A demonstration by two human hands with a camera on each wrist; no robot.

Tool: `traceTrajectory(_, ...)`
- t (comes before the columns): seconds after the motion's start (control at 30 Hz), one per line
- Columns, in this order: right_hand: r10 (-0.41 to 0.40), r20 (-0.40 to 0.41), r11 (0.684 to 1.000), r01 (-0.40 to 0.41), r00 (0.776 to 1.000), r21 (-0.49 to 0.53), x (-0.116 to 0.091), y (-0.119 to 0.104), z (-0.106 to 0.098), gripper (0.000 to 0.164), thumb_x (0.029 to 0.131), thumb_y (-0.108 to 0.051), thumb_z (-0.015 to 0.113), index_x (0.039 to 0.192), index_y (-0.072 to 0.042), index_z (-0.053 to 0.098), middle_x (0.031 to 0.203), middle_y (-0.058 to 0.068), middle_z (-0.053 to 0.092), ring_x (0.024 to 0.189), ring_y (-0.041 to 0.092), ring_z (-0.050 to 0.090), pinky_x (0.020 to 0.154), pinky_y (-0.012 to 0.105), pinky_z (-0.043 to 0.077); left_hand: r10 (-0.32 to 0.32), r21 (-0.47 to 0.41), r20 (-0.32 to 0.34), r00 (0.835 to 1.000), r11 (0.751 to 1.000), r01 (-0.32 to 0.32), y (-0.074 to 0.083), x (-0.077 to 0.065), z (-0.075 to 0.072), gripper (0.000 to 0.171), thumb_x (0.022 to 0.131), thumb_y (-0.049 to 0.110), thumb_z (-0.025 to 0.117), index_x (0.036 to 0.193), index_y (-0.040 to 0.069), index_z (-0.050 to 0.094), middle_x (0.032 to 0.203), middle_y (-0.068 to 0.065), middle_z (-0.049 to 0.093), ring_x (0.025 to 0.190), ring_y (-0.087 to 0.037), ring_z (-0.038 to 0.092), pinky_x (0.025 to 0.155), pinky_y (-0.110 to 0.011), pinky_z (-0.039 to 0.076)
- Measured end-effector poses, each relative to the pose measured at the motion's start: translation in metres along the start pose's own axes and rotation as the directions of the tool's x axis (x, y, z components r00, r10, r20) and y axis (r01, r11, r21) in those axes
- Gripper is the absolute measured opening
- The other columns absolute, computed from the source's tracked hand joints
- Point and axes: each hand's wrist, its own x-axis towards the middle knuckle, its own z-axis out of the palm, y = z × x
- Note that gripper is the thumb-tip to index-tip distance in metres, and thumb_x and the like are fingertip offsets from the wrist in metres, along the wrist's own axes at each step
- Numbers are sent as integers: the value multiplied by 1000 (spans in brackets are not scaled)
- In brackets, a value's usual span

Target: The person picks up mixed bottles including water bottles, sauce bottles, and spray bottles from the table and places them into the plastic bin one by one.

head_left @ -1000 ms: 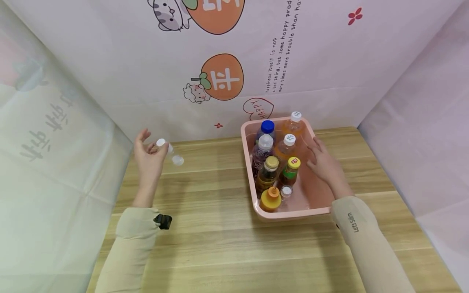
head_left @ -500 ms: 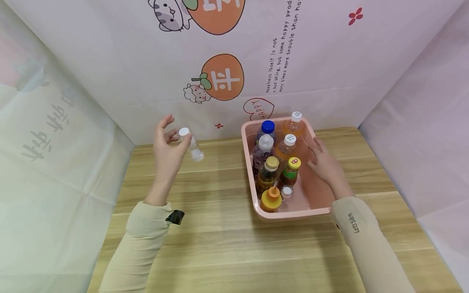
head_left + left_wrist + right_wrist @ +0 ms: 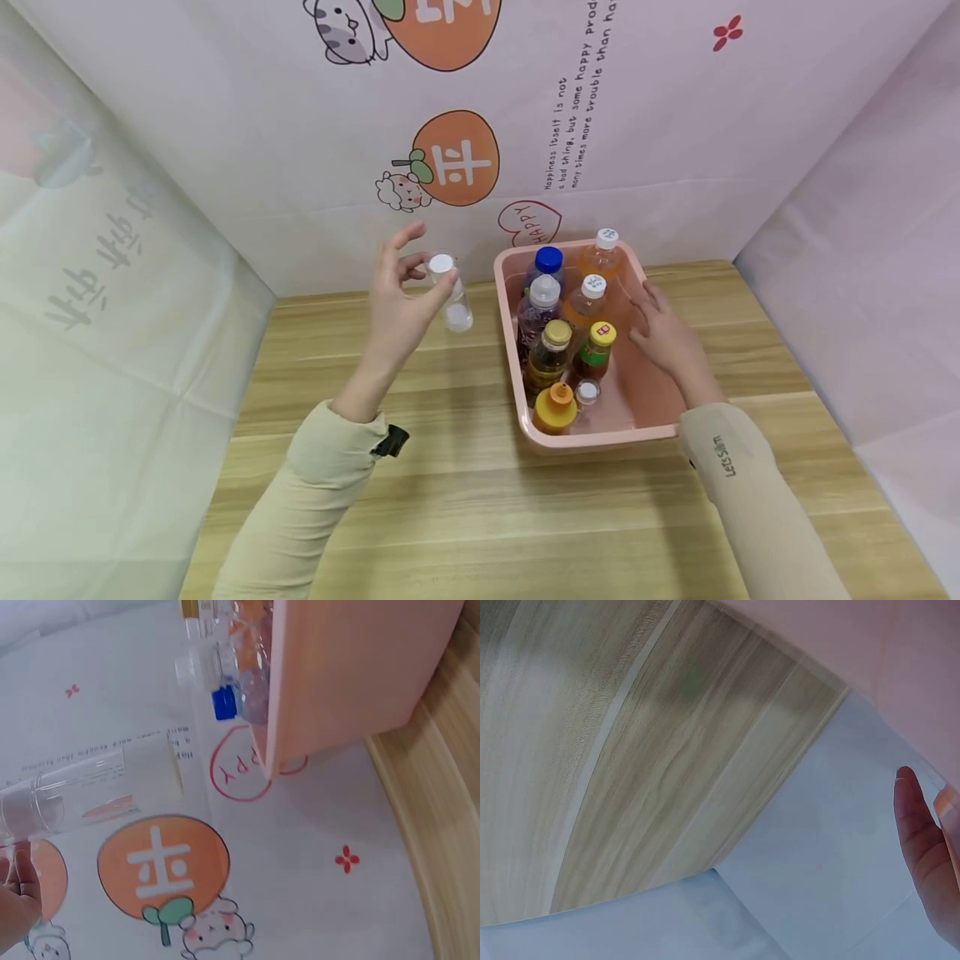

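In the head view my left hand (image 3: 405, 312) pinches a clear plastic bottle (image 3: 457, 315) near its white cap, between thumb and fingers. The bottle is held tilted above the table, left of the pink bin; its see-through body (image 3: 97, 791) stretches toward the bin in the left wrist view. My right hand (image 3: 667, 342) lies over the bin's right rim and grips the wall, some fingers inside and some outside. Inside the pink bin (image 3: 600, 438) stand several capped bottles, among them a yellow-capped bottle (image 3: 595, 354), a blue-capped one (image 3: 548, 261) and a yellow squeeze bottle (image 3: 553, 412).
The bin stands on a wooden table (image 3: 450, 517), close to the printed cloth (image 3: 300, 167) at the back. Bottles fill its left and middle, while bare floor shows at its lower right. Pale cloth hangs at both sides.
My left hand has carried the clear bottle rightward from the table's left side, nearer to the bin. The right hand and the bin have stayed in place.
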Motion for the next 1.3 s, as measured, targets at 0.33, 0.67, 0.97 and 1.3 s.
traceTrajectory(0.33, -8, 1, 1000, 8, 1000, -1, 0, 0, 0, 56, 91, -15, 53, 141, 5, 37, 158, 24, 11, 132, 51, 34, 96, 63, 42, 138, -12, 139, 981, 990, -138, 19, -4, 30, 62, 80, 3, 73, 134, -1, 45, 133, -19, 47, 106, -30, 63, 86, -28, 47)
traceTrajectory(0.67, 10, 9, 1000, -10, 1000, -1, 1, 0, 0, 57, 91, -14, 55, 141, 4, 37, 158, 23, 10, 130, 51, 37, 93, 63, 44, 239, -69, 278, 930, 971, -229, 35, -13, 59, 59, 79, 6, 74, 132, 0, 48, 130, -17, 48, 96, -23, 64, 75, -25, 51)
traceTrajectory(0.97, 3, 25, 1000, -3, 1000, 0, 1, -2, -1, 58, 91, -14, 54, 142, 5, 35, 158, 24, 10, 134, 51, 32, 98, 64, 40, 255, -91, 385, 887, 967, -239, 39, -23, 80, 59, 79, 7, 75, 131, 1, 48, 132, -16, 46, 99, -22, 62, 89, -22, 52)
traceTrajectory(1.3, -41, -8, 999, 41, 999, 3, 0, -1, -2, 56, 89, -13, 53, 139, 8, 38, 156, 26, 14, 132, 52, 34, 94, 65, 42, 220, -57, 510, 832, 973, -222, 38, -32, 103, 57, 82, 11, 74, 133, 5, 49, 136, -14, 45, 101, -18, 64, 91, -13, 48)
